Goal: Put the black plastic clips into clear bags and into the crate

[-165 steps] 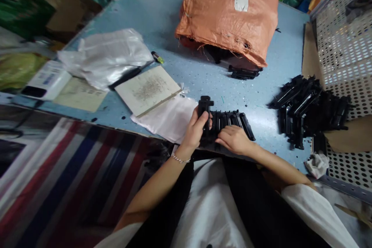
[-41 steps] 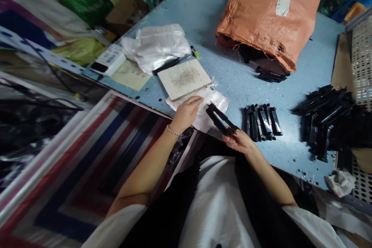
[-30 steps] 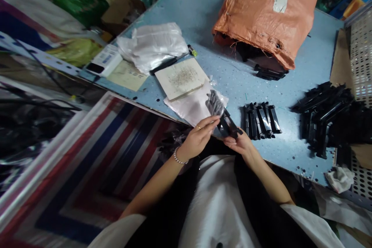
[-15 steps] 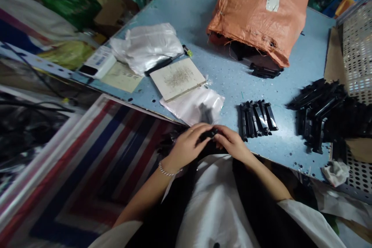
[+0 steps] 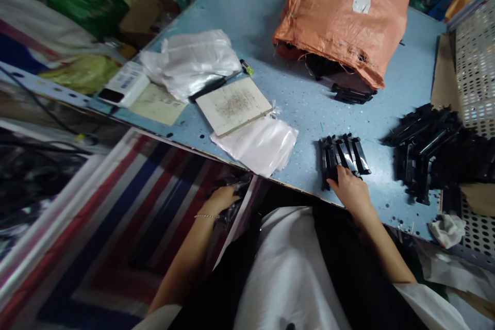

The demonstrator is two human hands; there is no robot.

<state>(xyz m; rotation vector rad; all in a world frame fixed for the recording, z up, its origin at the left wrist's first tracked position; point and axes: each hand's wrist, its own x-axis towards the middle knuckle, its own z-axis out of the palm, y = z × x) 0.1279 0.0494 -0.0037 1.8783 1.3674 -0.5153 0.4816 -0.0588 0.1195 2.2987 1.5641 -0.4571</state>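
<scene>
**Two hands, one row of black plastic parts (image 5: 340, 160), blue speckled table (image 5: 294, 77)**

Right hand (image 5: 350, 191): fingers together, laid on the row's near end, no pinch seen. Row: about six parts, count partly hidden by the hand, side by side, long axes running near-far, row running left-right. Left hand (image 5: 220, 200): curled off the table's near edge against dark plastic wrap (image 5: 233, 211); grip cannot be told. Left of row: one clear plastic sheet (image 5: 255, 144), one board (image 5: 234, 105). Far: one orange woven sack (image 5: 336, 20). Right: one heap of like parts (image 5: 421, 149), then a perforated metal crate (image 5: 475, 87).
</scene>
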